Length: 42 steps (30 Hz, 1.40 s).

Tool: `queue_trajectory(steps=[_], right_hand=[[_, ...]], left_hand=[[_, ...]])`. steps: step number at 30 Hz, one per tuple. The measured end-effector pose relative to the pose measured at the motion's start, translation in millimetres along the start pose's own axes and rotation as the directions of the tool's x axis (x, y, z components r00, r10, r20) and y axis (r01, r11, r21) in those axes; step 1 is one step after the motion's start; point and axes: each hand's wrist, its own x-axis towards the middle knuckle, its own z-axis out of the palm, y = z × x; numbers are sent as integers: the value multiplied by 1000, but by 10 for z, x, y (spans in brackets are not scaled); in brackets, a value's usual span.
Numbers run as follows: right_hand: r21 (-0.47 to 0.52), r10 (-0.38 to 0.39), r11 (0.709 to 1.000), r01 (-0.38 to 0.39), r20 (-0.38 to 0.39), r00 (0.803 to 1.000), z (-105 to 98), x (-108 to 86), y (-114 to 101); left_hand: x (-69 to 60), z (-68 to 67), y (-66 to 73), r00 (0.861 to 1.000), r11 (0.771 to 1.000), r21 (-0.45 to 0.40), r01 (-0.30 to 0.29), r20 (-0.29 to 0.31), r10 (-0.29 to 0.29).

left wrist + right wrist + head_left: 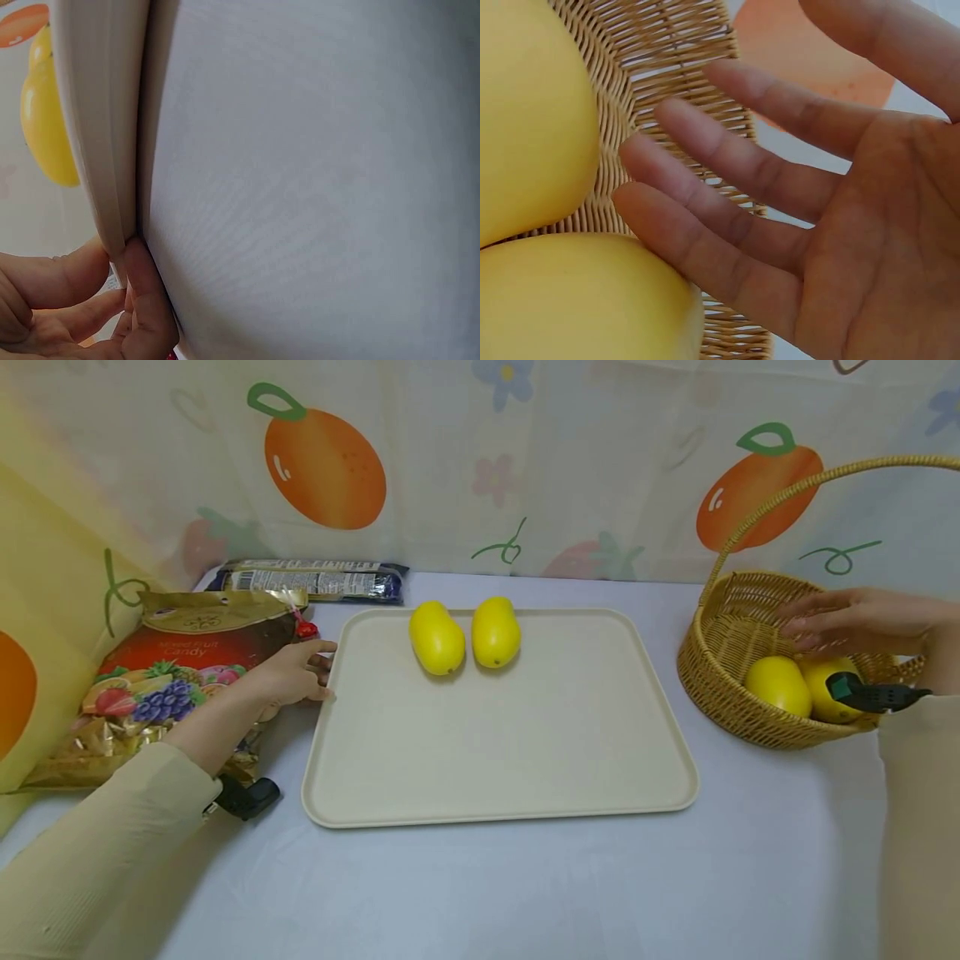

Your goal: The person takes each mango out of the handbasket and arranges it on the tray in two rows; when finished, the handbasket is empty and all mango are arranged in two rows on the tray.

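White-clothed counter point(487, 893) | L hand point(292, 675) pinches L rim of beige tray point(517, 760), prob. to steady it | R hand point(862, 620), fingers extended, nothing gripped, over wicker basket point(720, 689), which likely stops 2 yellow mangoes point(778, 687) rolling | 2 more mangoes point(437, 639) on tray, far side

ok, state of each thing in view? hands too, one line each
Tray: lying flat
Tray fruits: two, lying side by side
Basket: upright, handle raised
Basket fruits: two, lying inside
Left hand: pinching the tray's left rim
Right hand: at the basket, fingers apart, holding nothing
Candy bag: lying down, can't tell if sealed
Snack packet: lying lengthwise
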Motion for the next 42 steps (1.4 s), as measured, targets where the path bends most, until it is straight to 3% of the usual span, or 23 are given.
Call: queue_trajectory(steps=[5, 16, 25, 33, 42], right_hand=[[37, -26, 999, 24, 61, 998, 20, 37, 18], [11, 19, 1000, -19, 20, 1000, 136, 88, -98], [57, -38, 998, 28, 179, 983, 186, 156, -130], [80, -26, 997, 4, 278, 960, 228, 224, -160], [7, 16, 1000, -19, 253, 967, 269, 252, -231]], left_hand=[[-3, -1, 3, 1000, 1000, 2, -2, 0, 2], [-9, -5, 6, 1000, 1000, 6, 8, 1, -8], [-17, -4, 2, 1000, 1000, -1, 14, 11, -14], [-44, 12, 25, 1000, 1000, -11, -28, -2, 28], [-43, 8, 26, 1000, 1000, -4, -27, 2, 27]])
